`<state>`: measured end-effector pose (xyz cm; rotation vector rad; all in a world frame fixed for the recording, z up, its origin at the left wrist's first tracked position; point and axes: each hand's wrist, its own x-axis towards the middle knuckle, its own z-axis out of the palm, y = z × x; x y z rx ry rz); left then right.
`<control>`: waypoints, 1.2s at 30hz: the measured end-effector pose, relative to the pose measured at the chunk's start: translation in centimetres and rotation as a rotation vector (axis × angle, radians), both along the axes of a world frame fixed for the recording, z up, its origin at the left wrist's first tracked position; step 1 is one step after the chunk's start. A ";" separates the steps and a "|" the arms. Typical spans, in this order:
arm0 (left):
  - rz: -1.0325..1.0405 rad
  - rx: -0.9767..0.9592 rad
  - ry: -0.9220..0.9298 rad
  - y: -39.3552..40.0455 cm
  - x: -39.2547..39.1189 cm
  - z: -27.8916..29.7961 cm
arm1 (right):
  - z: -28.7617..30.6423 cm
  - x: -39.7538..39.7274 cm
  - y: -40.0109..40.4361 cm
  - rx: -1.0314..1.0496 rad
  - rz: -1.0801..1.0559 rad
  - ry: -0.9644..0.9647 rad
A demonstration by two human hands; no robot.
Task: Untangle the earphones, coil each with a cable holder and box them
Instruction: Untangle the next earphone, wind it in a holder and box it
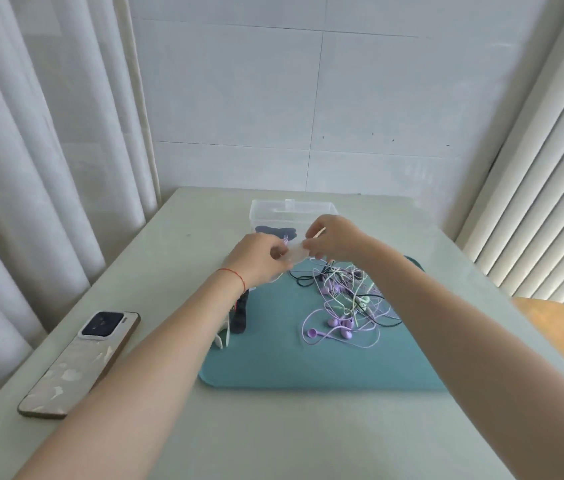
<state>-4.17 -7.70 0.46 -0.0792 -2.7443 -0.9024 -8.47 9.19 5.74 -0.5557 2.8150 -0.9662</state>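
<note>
Both the left hand (259,258) and the right hand (333,239) pinch a pale cable holder (295,253) above the teal mat (308,362), the tangled earphones (341,306) at four o'clock, the clear box (273,211) at twelve.

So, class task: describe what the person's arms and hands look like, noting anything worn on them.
Both forearms are bare, with no sleeves in view. The left wrist carries a thin red string bracelet. The left hand and right hand show no gloves; rings or a watch are not visible. Nothing can be seen worn on the right wrist.
</note>
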 end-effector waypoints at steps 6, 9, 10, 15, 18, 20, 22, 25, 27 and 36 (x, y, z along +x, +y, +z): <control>0.236 -0.484 -0.255 1.3 -0.5 -0.6 | 0.3 0.3 4.4 0.301 0.119 0.030; 0.262 -0.593 -0.306 1.9 -0.4 -0.1 | 0.3 1.0 5.2 0.353 0.169 -0.007; 0.265 -0.595 -0.304 2.3 -0.3 0.3 | 0.3 1.3 5.3 0.358 0.184 -0.027; 0.253 -0.317 -0.065 4.6 -0.2 2.5 | 0.0 2.2 5.1 0.502 0.302 -0.002; 0.125 -0.022 -0.011 5.9 -0.5 3.8 | 0.0 2.3 5.0 0.553 0.338 0.040; 0.052 0.051 -0.010 6.6 -0.6 4.3 | 0.3 2.7 5.3 0.558 0.348 0.025; 0.002 0.060 -0.032 7.3 -0.6 4.6 | 0.8 3.2 5.8 0.543 0.352 -0.012; -0.064 0.064 -0.140 8.0 -0.3 4.9 | 0.8 3.9 6.2 0.543 0.351 -0.123; -0.080 0.053 -0.185 8.2 -0.1 4.7 | 0.3 4.2 6.2 0.571 0.368 -0.153; -0.257 0.530 -0.210 8.1 0.7 6.4 | 4.0 2.8 7.1 0.153 0.086 0.123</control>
